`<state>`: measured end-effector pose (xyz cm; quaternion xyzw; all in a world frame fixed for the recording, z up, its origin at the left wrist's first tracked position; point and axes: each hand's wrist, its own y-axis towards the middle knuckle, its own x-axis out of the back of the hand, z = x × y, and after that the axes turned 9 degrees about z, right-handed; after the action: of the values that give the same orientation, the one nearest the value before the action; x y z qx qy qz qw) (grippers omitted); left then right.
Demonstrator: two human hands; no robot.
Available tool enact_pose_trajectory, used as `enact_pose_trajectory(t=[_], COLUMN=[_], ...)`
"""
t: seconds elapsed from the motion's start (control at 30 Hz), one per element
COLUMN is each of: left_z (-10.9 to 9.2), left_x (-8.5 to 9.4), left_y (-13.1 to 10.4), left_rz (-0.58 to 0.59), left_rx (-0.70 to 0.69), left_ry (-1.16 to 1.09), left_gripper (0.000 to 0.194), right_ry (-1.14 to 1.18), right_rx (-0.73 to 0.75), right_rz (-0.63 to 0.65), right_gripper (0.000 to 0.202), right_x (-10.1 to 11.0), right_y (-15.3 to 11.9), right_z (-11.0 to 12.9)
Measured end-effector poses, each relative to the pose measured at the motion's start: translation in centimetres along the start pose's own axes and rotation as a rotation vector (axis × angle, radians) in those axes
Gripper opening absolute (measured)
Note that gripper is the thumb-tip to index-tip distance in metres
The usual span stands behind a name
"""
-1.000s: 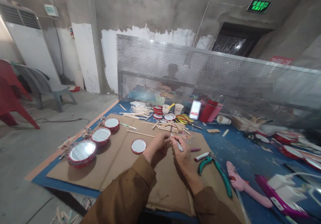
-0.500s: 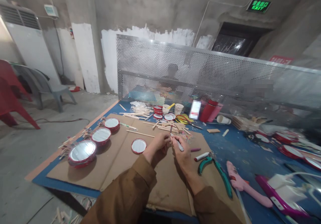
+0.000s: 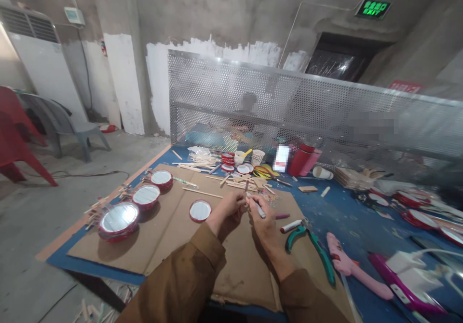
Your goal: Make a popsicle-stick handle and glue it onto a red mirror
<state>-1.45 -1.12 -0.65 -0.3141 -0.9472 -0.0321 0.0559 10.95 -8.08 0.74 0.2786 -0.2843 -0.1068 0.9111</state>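
Note:
Over the brown cardboard (image 3: 173, 245), my right hand (image 3: 263, 219) grips a white marker (image 3: 259, 210), its tip pointing toward the other hand. My left hand (image 3: 234, 206) is closed in a pinch around a thin reddish-brown stick (image 3: 247, 187) that rises from its fingertips. The two hands nearly meet. Left of them lies a small red-rimmed white disc (image 3: 200, 210). A capped marker (image 3: 291, 226) and a purple pen (image 3: 282, 216) rest to the right, beside teal-handled pliers (image 3: 314, 245).
Three red-rimmed round pieces (image 3: 118, 218) with sticks line the left edge. Wooden sticks (image 3: 249, 183), paper cups (image 3: 257, 157) and a red bottle (image 3: 301, 160) stand or lie behind. A pink glue gun (image 3: 356, 270) and purple power strip (image 3: 401, 284) are at right. A mesh partition (image 3: 224, 86) backs the table.

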Motion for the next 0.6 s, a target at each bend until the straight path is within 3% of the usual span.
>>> enact_pose_trajectory(t=[0.17,0.37,0.6], left_z=[-0.14,-0.04,0.12], left_x=[0.0,0.13,0.1], left_y=[-0.21,0.01,0.14], left_rz=[-0.029,0.028,0.008], left_rx=[0.0,0.068,0.022], left_ry=[0.062,0.101,0.129], left_gripper=[0.016,0.017,0.016], right_ry=[0.001,0.014,0.014], right_rx=[0.014,-0.008,-0.01], right_rz=[0.009,0.009,0.002], right_gripper=[0.025,0.025,0.025], right_x=[-0.01,-0.08,0.01], right_y=[0.22,0.08,0.05], right_z=[0.02,0.21,0.23])
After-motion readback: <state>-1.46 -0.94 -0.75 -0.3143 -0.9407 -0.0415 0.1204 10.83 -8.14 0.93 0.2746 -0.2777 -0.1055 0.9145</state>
